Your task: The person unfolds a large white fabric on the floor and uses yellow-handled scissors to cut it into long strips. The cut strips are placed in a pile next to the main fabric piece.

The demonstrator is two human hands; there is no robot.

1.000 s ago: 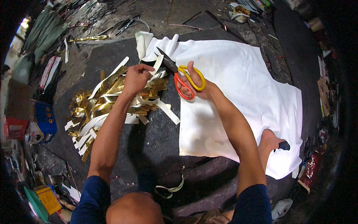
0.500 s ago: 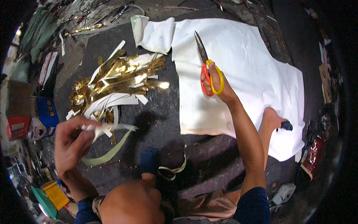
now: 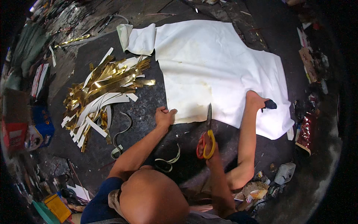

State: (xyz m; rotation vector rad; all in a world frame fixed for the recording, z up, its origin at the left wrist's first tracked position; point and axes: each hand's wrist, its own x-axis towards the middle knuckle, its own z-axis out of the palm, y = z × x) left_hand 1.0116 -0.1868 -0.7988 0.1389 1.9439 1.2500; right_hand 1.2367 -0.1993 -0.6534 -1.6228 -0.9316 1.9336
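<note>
My right hand [image 3: 209, 149] grips scissors [image 3: 209, 125] by their red and yellow handles. Their narrow blades point away from me, and the tip lies over the near edge of a large white sheet [image 3: 197, 59]. Whether one blade runs beneath the sheet I cannot tell. At the sheet's near left corner, my left hand [image 3: 164, 116] has its fingers curled at the edge, the thumb side touching the material. The sheet lies spread out with its far left part folded over. A bare foot with a dark strap [image 3: 257, 100] rests on its right side.
Left of the sheet lies a heap of gold and white strips [image 3: 106, 89]. Thin curled offcuts [image 3: 173, 158] lie on the dark floor mat [image 3: 145, 97] nearer me. Red and blue boxes [image 3: 40, 127] stand at the left, a dark red packet [image 3: 306, 128] at the right.
My left hand has put down a pale strip and moved right to the sheet's corner. My right hand has drawn the scissors back from mid-sheet to its near edge.
</note>
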